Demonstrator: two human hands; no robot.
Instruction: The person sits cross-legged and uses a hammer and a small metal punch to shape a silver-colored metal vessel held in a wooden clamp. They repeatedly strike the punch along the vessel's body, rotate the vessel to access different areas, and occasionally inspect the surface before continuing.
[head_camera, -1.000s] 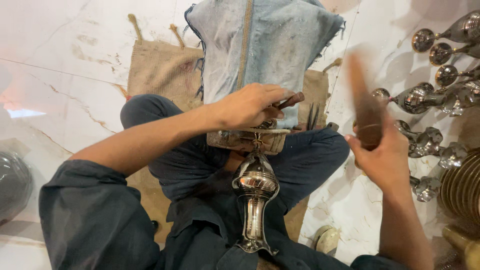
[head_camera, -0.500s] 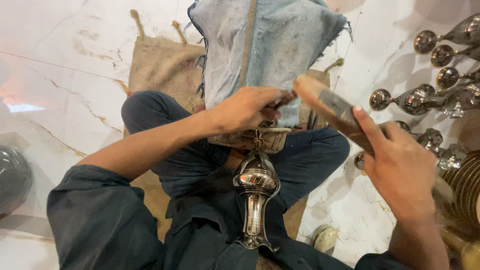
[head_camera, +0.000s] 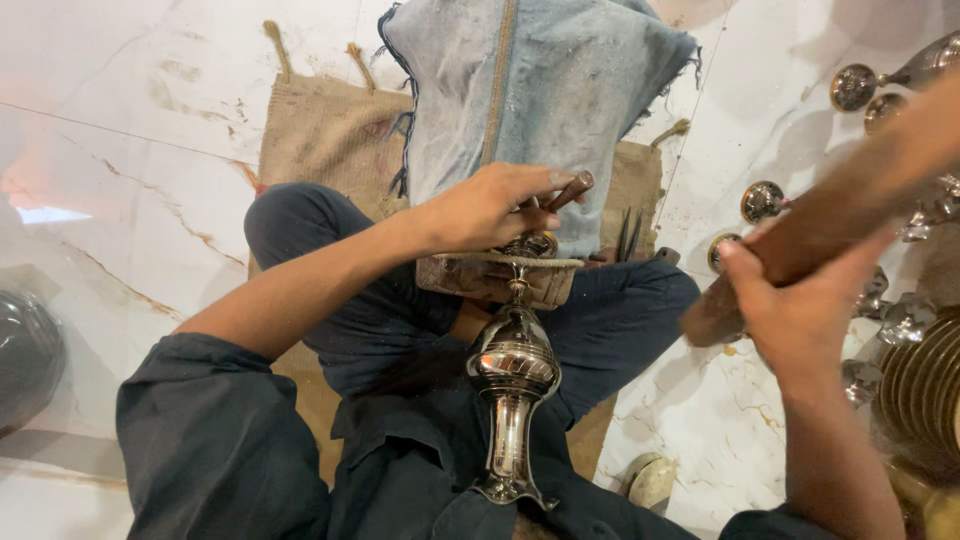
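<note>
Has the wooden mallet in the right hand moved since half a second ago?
Yes. The right hand has drawn the wooden mallet back to the right, away from the shiny metal vase in the lap.

Burlap sack (head_camera: 330, 130) is lying flat on the marble floor (head_camera: 130, 110) beyond the left hand, faded denim cloth (head_camera: 540, 90) draping over it. Shiny metal pieces (head_camera: 762, 200) are sitting just past the right hand, ribbed brass discs (head_camera: 925, 375) stacking beside it.
</note>
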